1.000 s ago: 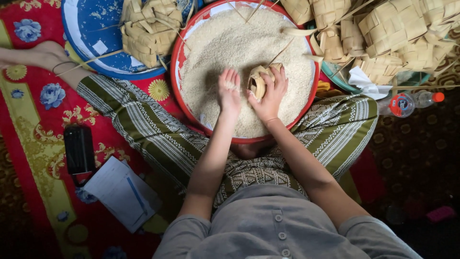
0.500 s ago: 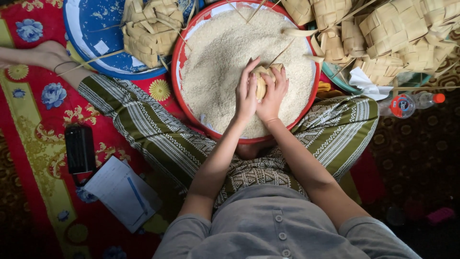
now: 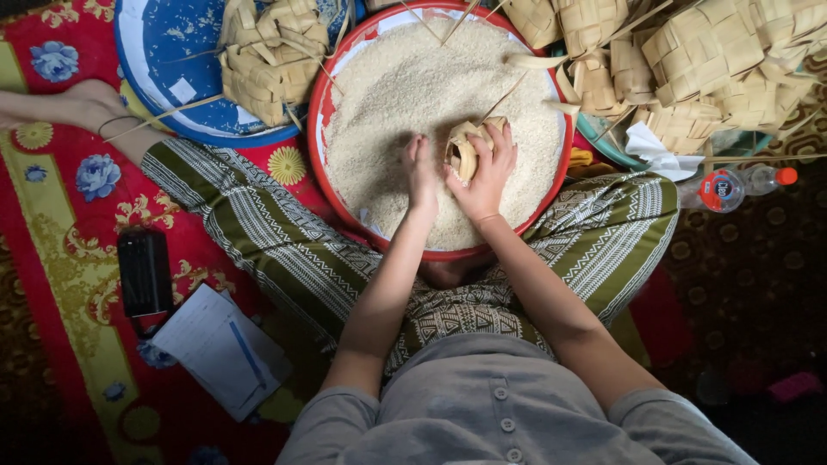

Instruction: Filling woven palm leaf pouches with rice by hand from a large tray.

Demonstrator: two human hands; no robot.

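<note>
Filling stage: your right hand (image 3: 484, 172) grasps the woven leaf pouch (image 3: 466, 148) over the rice basin (image 3: 320, 129); your left hand (image 3: 420, 172), cupped and holding no object, scoops rice (image 3: 405, 86); next, tip grains into the pouch opening.

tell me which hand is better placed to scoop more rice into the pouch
Left. The left hand lies free on the rice beside the woven pouch, while the right hand is wrapped around the pouch, steadying it.
</note>
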